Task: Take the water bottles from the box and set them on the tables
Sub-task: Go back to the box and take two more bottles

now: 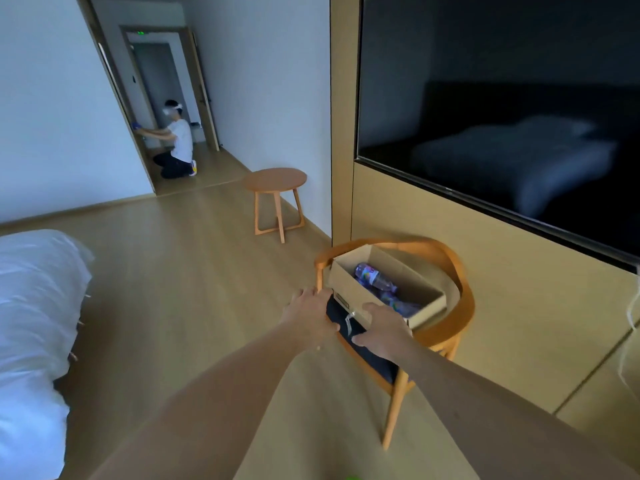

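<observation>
Reaching out with both arms, the person has the two hands down at the near side of the cardboard box (360,292), which sits on the dark seat of a wooden armchair (453,327) against the tan wall panel. The left hand (310,315) lies at the box's near left corner, next to the chair's armrest; its fingers look fairly straight, and whether they grip the corner or just touch it is hard to say, since the view is motion-blurred here. The right hand (381,329) is on the box's near right corner, fingers curled over the top edge and thumb spread underneath along the side, so it is holding the cardboard. Inside the open box lie the water bottles (375,280), clear plastic with purple and blue labels, resting on their sides; the exact count is too blurred to call. Further back, a small round wooden desk (275,181) on three legs stands by the white wall, well apart from the chair. On the left, the corner of a bed (34,306) with white bedding fills the edge of the view. A large dark television (502,98) hangs on the panel above the chair, reflecting a bed. Far off in the doorway, another person (178,140) in a white shirt kneels on the floor, arms stretched toward the wall.
</observation>
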`<state>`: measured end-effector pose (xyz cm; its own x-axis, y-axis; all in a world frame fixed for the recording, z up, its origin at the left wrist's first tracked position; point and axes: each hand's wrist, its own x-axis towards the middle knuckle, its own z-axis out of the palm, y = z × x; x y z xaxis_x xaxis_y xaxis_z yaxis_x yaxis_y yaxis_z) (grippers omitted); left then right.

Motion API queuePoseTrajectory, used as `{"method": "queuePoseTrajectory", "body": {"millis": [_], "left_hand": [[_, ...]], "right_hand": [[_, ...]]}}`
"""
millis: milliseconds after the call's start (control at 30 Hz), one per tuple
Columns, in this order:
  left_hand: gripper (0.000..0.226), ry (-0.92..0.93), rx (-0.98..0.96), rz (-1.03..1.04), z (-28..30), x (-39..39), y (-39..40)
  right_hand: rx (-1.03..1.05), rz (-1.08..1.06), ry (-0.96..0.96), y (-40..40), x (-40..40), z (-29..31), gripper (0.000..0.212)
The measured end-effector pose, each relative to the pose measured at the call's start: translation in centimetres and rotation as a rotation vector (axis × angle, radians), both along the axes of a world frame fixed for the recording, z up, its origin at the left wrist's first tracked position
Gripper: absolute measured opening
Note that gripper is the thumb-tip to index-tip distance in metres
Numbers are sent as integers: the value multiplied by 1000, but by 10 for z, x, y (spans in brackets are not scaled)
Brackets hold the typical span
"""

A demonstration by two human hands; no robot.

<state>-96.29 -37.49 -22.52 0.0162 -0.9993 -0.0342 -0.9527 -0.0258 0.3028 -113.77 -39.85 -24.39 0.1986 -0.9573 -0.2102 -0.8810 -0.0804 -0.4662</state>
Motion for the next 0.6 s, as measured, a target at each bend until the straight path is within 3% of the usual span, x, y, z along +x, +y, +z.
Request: {"method": "queuePoseTrajectory", "body": {"millis": [233,433,600], "left_hand": [[73,-40,43,23,-2,34,-166],[70,1,115,-16,-22,35,-268],[72,34,159,-74,-51,45,-341]], "right_hand": [[67,1,-39,-150,29,-37,75],[123,-4,16,-250,43,-50,57],[185,-72,32,-310,49,-76,73]]}}
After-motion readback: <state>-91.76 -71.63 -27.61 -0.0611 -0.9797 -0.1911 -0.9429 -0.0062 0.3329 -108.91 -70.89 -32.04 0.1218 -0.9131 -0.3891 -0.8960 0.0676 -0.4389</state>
